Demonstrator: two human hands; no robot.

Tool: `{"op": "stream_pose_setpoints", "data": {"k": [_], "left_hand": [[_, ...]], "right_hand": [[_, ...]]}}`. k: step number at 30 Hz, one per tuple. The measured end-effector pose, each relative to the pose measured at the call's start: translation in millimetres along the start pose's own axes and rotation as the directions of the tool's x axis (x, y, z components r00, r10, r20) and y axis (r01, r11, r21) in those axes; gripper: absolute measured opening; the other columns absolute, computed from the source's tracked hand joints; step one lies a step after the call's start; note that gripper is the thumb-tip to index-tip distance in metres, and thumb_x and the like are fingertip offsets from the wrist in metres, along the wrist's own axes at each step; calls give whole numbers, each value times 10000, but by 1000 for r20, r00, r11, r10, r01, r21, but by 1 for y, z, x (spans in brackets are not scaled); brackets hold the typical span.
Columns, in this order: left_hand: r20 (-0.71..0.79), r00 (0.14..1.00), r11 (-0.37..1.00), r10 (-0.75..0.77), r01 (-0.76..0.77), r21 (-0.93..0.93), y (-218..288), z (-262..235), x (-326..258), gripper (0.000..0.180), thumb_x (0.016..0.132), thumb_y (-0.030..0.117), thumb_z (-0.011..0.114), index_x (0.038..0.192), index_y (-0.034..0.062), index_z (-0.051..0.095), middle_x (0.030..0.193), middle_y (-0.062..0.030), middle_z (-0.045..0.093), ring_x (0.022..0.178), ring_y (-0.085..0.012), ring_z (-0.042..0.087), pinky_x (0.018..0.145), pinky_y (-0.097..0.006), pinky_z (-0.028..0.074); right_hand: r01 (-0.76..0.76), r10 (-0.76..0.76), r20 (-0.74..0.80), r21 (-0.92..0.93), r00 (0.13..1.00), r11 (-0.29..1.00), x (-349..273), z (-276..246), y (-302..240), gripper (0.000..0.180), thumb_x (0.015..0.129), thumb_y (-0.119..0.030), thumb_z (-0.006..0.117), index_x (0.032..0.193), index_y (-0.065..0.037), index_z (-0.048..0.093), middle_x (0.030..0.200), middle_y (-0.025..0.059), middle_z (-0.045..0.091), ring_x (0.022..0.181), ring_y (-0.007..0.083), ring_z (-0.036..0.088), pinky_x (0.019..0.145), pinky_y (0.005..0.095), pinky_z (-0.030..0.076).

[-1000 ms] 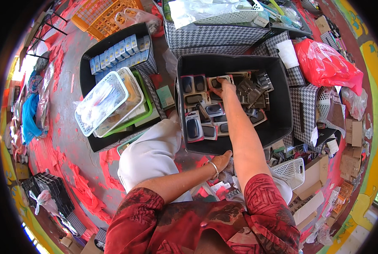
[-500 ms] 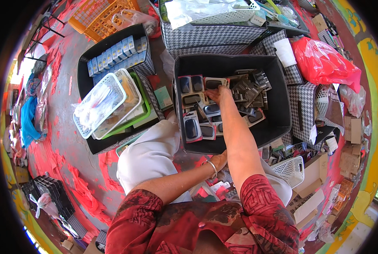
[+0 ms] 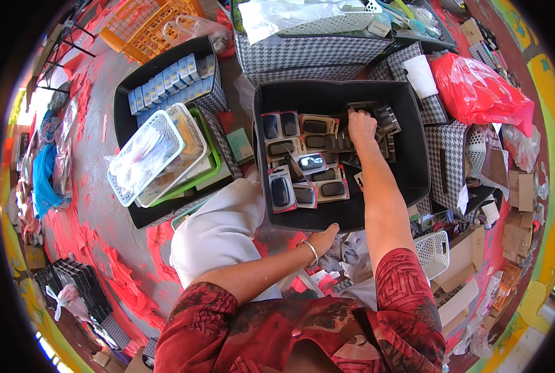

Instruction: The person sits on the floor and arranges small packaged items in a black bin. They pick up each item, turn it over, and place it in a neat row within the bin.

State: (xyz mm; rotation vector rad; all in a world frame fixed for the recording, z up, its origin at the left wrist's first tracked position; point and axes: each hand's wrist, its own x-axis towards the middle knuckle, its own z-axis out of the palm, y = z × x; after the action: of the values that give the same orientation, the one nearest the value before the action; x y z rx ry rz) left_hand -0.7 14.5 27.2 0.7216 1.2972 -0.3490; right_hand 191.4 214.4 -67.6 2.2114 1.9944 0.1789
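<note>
My right hand (image 3: 362, 127) reaches into a black fabric storage box (image 3: 344, 90), its fingers curled down onto a pile of small dark flat packages (image 3: 386, 121). The fingertips are partly hidden among them. Left of that hand lie several blister-carded packs (image 3: 280, 189), each with a dark rounded block on a pale card. My left hand (image 3: 323, 238), with a bangle at its wrist, is closed at the box's near rim; most of its fingers are hidden.
On the left, another box holds blue cartons (image 3: 165, 81) and stacked white baskets (image 3: 147, 155). An orange crate (image 3: 150, 28) stands behind. Houndstooth boxes (image 3: 302, 56) and a red plastic bag (image 3: 476, 90) border the far and right sides. A white basket (image 3: 433, 252) lies near right.
My right hand has moved right, from the carded packs to the dark packages. Some dark packages and carded packs have shifted. My left hand stays near the box's front rim.
</note>
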Motion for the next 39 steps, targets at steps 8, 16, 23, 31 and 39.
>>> {"op": "stream_pose_setpoints", "data": {"k": [8,16,23,31,39], "left_hand": [[9,1000,999,-16,17,-51,2,-1,-4,811,742,637,348,1135,-60,483,1103,-208,520,965,-287,520,805,-376,387],[12,1000,991,28,-26,-134,-1,2,0,728,758,584,385,1100,-43,521,1072,-175,542,936,-250,528,805,-350,390],[52,999,991,-13,19,-131,-15,8,22,710,772,592,364,1067,-27,548,1025,-184,568,953,-251,539,813,-327,392],[48,998,992,44,-49,118,-7,2,9,810,795,653,232,1092,-50,505,1097,-288,504,1081,-348,474,891,-345,347],[29,998,995,55,-57,83,-7,3,4,828,783,671,222,1043,-48,537,981,-260,566,979,-326,539,833,-346,389]], "right_hand": [[-95,87,74,120,993,988,11,-29,60,180,712,-239,616,834,-107,597,828,115,609,804,297,598,659,406,486],[-154,179,334,-102,925,983,-1,-77,105,192,743,-170,551,867,-29,591,861,149,629,851,308,608,719,418,483],[-243,48,349,539,936,807,-2,-32,-26,520,637,-322,712,1023,-11,552,1009,197,579,981,308,544,836,361,436],[-509,331,401,510,854,693,-4,10,-62,780,536,-342,786,1123,16,419,1094,214,528,1017,321,520,830,377,435],[-378,102,396,722,913,580,40,32,-29,340,652,-222,709,841,43,611,796,195,619,820,269,604,750,331,446]]}}
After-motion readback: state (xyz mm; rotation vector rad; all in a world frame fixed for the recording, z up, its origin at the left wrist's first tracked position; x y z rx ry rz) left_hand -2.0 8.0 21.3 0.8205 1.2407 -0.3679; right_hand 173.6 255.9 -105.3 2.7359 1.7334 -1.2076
